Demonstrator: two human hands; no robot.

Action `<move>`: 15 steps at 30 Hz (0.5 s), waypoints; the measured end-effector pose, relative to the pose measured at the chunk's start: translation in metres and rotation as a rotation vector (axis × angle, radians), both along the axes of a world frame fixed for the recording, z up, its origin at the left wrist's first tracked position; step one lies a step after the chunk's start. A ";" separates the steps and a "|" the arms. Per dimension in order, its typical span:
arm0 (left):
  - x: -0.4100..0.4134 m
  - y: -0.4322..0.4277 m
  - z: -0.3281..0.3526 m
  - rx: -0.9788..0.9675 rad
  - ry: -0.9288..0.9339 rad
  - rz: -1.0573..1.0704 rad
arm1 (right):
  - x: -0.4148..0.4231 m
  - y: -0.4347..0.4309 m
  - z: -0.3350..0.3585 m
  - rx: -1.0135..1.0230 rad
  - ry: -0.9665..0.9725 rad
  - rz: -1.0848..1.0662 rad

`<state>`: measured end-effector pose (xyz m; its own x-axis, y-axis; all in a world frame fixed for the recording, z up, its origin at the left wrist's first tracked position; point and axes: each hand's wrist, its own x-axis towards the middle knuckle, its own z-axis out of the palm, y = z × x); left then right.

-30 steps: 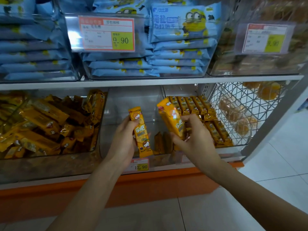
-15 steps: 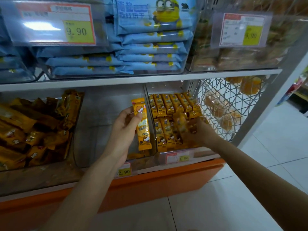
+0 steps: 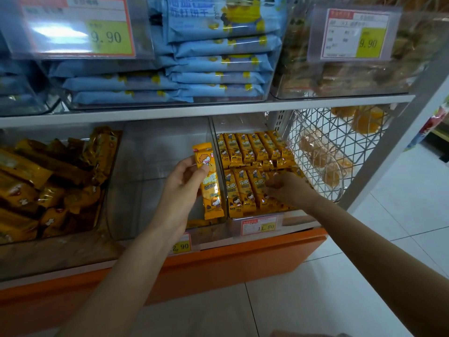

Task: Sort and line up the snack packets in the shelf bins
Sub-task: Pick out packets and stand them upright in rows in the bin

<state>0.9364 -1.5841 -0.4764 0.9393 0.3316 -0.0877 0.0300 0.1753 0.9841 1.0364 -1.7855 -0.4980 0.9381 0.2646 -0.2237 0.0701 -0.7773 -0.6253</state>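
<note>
Head cam; fwd+down; close to shelf (image 3: 218,110).

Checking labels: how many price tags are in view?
4: upper left tag, upper right tag, lower middle tag, partly covered, lower right tag. Others may be hidden.

Orange-yellow packet (image 3: 208,181) printed with cartoon children, matching yellow packets (image 3: 252,152) in rows, pale blue packs (image 3: 218,62) with yellow cartoon figures, orange shelf base (image 3: 243,254), white wire basket (image 3: 323,152)

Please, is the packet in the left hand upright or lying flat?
Upright: the left hand holds the packet on end, long side near vertical.
</note>
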 end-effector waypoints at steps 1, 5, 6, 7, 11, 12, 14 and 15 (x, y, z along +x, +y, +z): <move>0.000 0.000 0.000 -0.003 0.003 0.002 | 0.000 0.000 -0.001 -0.061 -0.063 0.004; 0.000 -0.002 0.000 -0.004 -0.003 -0.015 | 0.000 0.002 -0.008 0.134 -0.012 -0.010; 0.000 -0.002 0.000 0.001 -0.004 -0.022 | 0.001 0.001 -0.010 0.145 -0.014 -0.015; 0.000 -0.002 -0.001 0.005 -0.004 -0.027 | 0.001 0.000 -0.012 0.155 -0.015 -0.019; 0.002 -0.004 -0.002 0.019 -0.002 -0.050 | -0.007 -0.002 -0.010 0.092 -0.284 -0.031; 0.003 -0.006 -0.002 0.019 -0.004 -0.058 | -0.012 0.000 -0.005 0.152 -0.357 -0.040; 0.004 -0.009 -0.001 0.018 -0.022 -0.072 | -0.027 0.005 0.007 0.339 -0.388 -0.018; 0.006 -0.011 0.000 0.012 -0.039 -0.079 | -0.036 0.009 0.014 0.414 -0.352 0.022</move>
<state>0.9420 -1.5949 -0.4767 0.9654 0.2566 -0.0471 0.0049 0.1625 0.9867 1.0002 -1.7768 -0.4835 0.9307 0.2846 0.2300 0.3442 -0.4672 -0.8144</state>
